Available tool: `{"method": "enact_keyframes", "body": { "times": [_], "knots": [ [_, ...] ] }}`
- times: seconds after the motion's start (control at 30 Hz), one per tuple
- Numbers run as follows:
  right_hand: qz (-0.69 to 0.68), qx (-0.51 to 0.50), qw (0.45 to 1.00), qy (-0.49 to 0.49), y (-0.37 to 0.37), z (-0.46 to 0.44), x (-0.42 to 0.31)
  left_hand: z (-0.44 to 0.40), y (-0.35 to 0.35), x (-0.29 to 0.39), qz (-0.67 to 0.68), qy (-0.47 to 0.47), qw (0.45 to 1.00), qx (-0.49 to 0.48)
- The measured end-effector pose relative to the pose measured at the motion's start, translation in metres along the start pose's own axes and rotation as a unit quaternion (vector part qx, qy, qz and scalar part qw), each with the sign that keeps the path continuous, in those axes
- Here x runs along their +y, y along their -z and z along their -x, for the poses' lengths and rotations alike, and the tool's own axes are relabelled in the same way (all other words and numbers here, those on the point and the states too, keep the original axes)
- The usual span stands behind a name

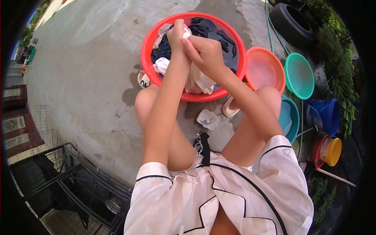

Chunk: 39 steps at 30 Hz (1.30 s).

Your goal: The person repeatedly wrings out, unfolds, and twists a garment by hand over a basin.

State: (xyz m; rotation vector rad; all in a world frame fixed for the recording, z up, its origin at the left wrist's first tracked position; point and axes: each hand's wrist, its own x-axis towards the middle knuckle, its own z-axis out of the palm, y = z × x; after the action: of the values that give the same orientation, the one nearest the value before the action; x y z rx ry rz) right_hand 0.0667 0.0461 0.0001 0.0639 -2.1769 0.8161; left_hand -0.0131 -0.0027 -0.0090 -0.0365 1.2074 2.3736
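Note:
Above a large red tub (243,60), my two hands are closed close together on a piece of white cloth (187,34). My left hand (177,34) is a fist around it, and my right hand (206,54) grips it just to the right. Pale cloth (201,80) hangs below my hands to the tub's near side; whether it is the same piece, I cannot tell. Dark clothes (207,29) lie in water in the tub, with a white bunched cloth (161,64) at the left.
Right of the tub stand an orange basin (261,64), a green basin (289,76), a teal basin (291,117), a blue bucket (331,115) and a yellow bucket (333,152). A small white container (207,120) sits between my feet. A tire (291,24) and green hose lie beyond.

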Motion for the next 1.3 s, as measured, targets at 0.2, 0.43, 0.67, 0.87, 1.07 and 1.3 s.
{"method": "enact_keyframes", "body": {
  "times": [0.2,0.43,0.67,0.87,1.07,1.3],
  "knots": [
    [-0.118,0.087,0.957,-0.252,0.005,-0.014,0.045,0.034,-0.026,-0.013,-0.155,-0.021,0.988,-0.004],
    [-0.095,0.036,0.984,-0.149,0.002,-0.007,0.014,0.025,-0.019,-0.005,0.035,-0.008,0.999,-0.002],
    [-0.064,0.059,0.982,-0.167,0.001,-0.004,0.011,0.024,-0.019,-0.008,0.082,0.058,0.994,0.04],
    [-0.1,0.032,0.975,-0.194,0.001,-0.017,0.034,0.027,-0.017,-0.009,0.011,0.077,0.997,0.009],
    [0.004,0.056,0.998,-0.006,-0.007,-0.002,0.01,0.007,0.004,0.002,0.086,0.087,0.992,-0.015],
    [-0.042,0.069,0.978,-0.192,0.011,-0.02,0.038,0.037,-0.026,-0.01,-0.128,0.037,0.991,0.009]
  ]
}}
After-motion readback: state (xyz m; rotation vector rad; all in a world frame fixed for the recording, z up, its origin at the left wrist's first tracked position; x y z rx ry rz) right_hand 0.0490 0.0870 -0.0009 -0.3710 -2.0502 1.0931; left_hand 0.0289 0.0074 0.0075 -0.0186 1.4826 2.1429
